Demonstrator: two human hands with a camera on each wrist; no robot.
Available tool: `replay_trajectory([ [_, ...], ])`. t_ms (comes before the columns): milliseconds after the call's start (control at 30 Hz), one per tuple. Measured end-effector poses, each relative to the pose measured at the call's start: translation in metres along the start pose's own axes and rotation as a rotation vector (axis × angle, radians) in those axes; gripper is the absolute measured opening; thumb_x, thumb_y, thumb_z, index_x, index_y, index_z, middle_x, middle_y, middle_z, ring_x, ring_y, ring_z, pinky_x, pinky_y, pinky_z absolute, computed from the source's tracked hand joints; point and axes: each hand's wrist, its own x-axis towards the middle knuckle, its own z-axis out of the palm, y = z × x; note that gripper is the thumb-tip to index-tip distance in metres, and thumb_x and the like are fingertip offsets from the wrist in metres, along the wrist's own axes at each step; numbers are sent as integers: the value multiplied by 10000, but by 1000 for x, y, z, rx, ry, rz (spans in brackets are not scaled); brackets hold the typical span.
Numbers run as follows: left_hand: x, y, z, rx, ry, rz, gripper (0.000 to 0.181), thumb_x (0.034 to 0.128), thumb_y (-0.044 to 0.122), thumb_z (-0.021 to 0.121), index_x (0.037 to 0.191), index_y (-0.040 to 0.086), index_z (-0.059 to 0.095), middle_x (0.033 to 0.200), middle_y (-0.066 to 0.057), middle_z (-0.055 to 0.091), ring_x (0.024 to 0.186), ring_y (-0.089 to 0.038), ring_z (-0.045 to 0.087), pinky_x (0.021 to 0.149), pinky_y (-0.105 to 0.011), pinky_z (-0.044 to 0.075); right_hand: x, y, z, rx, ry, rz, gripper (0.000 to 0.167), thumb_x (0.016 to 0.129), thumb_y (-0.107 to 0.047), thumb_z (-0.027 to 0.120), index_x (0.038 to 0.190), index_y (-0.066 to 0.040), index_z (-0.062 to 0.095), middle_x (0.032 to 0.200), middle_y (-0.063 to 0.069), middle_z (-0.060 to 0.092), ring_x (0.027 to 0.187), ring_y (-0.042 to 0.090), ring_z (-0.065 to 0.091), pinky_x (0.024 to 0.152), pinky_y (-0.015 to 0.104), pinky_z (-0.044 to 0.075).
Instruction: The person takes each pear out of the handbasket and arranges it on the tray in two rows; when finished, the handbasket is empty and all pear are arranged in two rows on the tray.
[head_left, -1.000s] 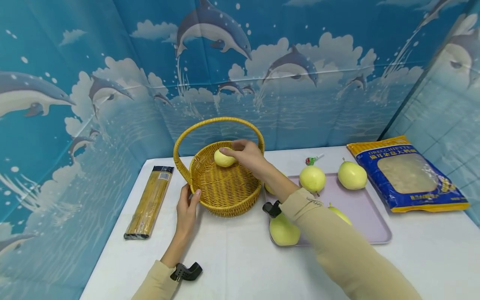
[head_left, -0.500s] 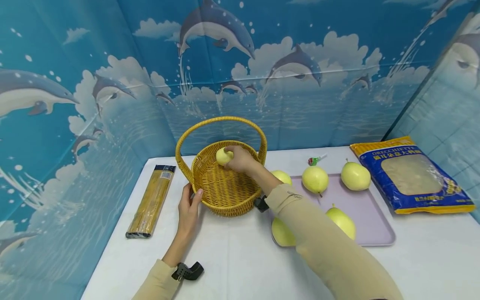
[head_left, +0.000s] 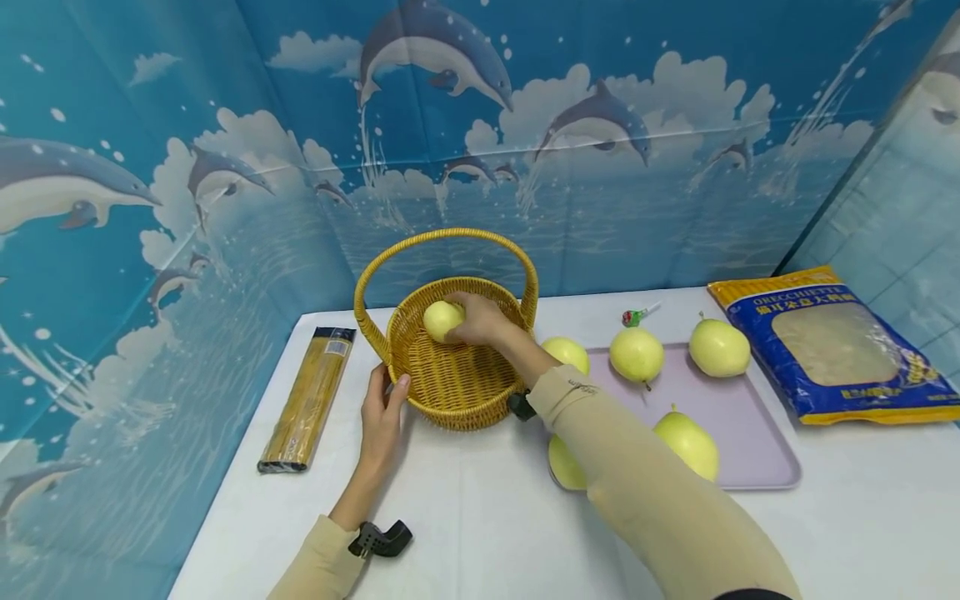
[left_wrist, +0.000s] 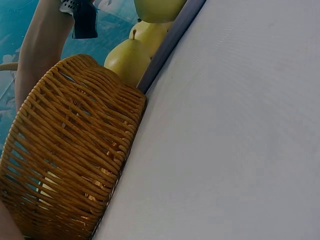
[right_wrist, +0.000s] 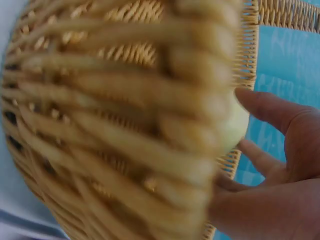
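Note:
A yellow wicker basket (head_left: 459, 383) with a tall arched handle stands upright on the table. My left hand (head_left: 382, 421) grips its near left side, thumb by the rim and fingers around the outside. Inside the basket, toward the back, my right hand (head_left: 480, 321) holds a pale yellow-green pear (head_left: 442, 320). The right wrist view shows fingers and thumb around this pear (right_wrist: 236, 125), partly hidden behind the basket's weave. To the right, a light purple tray (head_left: 753, 450) carries several pears (head_left: 636, 355); my right forearm covers part of it.
A long pack of noodles or sticks (head_left: 309, 400) lies left of the basket. At the far right is a blue and yellow orecchiette bag (head_left: 836, 346). A lollipop (head_left: 637, 316) lies behind the tray. A dolphin-print curtain (head_left: 450, 108) hangs behind the table.
My right hand, holding the pear, has turned and shifted slightly lower in the basket. The left hand stays on the basket. The whole view has drifted a little.

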Motion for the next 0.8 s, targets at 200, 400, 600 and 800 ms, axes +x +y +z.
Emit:
replay_trajectory([
  [200,0,1,-1,-2,-1,-13,534,1094,355,547,1551,95,457,1539,-111,546,1458,-272,489,1215,-528,399,-4,-5,10,101,-28,-12,622,961,-223,786,1503,-42,543,1481,177,586,1390,388,513,1103,523,495],
  [400,-1,1,1,-4,-4,-1,508,1092,335,557,1541,112,475,1531,-97,558,1448,-257,501,1207,-519,411,-3,-11,22,214,-80,30,706,969,-277,774,1554,-32,466,1487,196,572,1298,345,603,1008,456,560],
  [600,0,-1,3,-15,7,8,490,1087,263,566,1530,71,484,1529,-143,559,1444,-291,504,1203,-530,415,0,-16,31,266,-102,65,713,948,-208,798,1553,-26,465,1532,190,522,1324,338,562,1032,444,544],
  [800,2,1,2,-20,27,-1,494,1087,188,541,1533,-9,459,1530,-226,537,1451,-384,480,1207,-586,388,-2,-17,38,128,-76,13,736,870,-257,885,1480,-23,546,1436,175,599,1237,328,598,961,406,557],
])
